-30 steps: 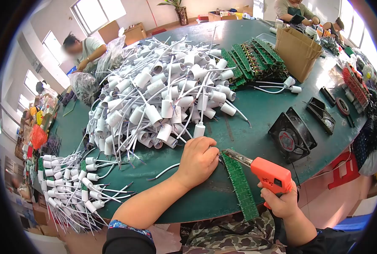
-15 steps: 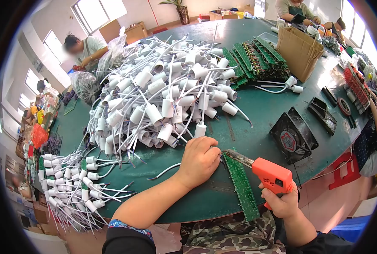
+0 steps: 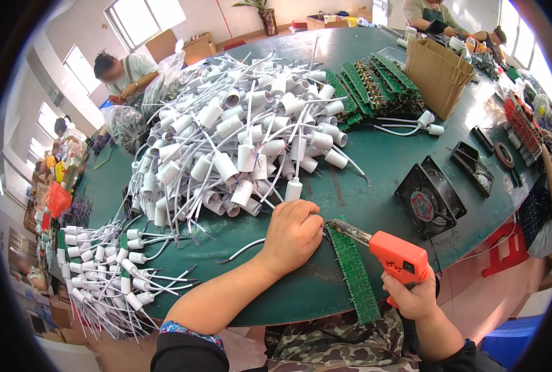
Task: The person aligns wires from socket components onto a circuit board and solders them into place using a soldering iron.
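Note:
My left hand (image 3: 293, 237) is closed near the upper end of a green circuit board strip (image 3: 355, 273); a white cable (image 3: 242, 250) runs out on its left side, and what its fingertips pinch is hidden. Wrapped round the handle of a red soldering gun (image 3: 400, 257) is my right hand (image 3: 414, 294). The gun's metal tip reaches the top end of the strip, close to my left fingertips. Just beyond my left hand lies a large pile of white lamp sockets with cables (image 3: 226, 149).
Black fan (image 3: 429, 198) and black tray (image 3: 472, 168) stand right. Stacked green boards (image 3: 375, 87) and a cardboard box (image 3: 438, 77) are behind. Sockets joined to boards (image 3: 111, 270) lie left. Co-workers sit at back left (image 3: 130, 74) and back right (image 3: 434, 15).
My hands and the soldering gun hold nearly the same place. At the back left, the co-worker's hands have shifted slightly, and a red item has come into view there.

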### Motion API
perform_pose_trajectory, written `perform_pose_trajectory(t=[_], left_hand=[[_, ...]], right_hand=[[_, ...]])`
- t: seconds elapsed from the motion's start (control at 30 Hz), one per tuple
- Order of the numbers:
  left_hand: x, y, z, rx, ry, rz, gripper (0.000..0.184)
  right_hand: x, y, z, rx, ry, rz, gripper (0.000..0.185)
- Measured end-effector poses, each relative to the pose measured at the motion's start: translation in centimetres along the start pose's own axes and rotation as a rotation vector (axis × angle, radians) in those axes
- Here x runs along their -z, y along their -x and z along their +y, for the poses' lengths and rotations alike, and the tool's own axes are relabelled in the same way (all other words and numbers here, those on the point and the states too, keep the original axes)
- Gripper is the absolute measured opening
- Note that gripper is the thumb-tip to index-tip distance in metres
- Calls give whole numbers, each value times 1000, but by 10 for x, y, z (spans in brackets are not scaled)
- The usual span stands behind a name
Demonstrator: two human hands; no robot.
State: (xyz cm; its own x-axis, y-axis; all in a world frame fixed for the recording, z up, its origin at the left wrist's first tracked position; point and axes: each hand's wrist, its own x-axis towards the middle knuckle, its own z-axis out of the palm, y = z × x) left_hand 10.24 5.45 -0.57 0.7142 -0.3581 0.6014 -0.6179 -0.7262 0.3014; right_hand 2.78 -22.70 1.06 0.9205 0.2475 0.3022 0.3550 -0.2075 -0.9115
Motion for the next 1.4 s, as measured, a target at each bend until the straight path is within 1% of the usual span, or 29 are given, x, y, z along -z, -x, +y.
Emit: perform_pose_trajectory(t=[0.27, 0.37, 0.47, 0.57, 0.67, 0.77, 0.97, 1.27, 1.4], left_hand=[[0, 0, 0, -1, 3, -2, 13], [0, 0, 0, -1, 2, -8, 12], [0, 0, -1, -5, 6, -7, 13], [0, 1, -1, -8, 12, 9, 13], [-1, 1, -1, -9, 13, 12, 12], [0, 0, 0, -11, 7, 12, 12], [0, 0, 1, -8, 1, 8, 11], [-1, 0, 0, -8, 6, 7, 12], [0, 1, 1, -1, 25, 10, 14]], right_hand=[[-4, -1, -5, -42, -104, 20, 33], [0, 2, -2, -45, -64, -25, 34], [2, 0, -3, 16, 54, -18, 34], [8, 12, -5, -273, -260, -31, 34], [13, 13, -8, -196, -252, -15, 36], [7, 13, -6, -101, -301, 73, 40], [10, 14, -5, -95, -293, 39, 45], [14, 14, -6, -60, -249, 13, 46], [13, 16, -4, -76, -287, 30, 46]])
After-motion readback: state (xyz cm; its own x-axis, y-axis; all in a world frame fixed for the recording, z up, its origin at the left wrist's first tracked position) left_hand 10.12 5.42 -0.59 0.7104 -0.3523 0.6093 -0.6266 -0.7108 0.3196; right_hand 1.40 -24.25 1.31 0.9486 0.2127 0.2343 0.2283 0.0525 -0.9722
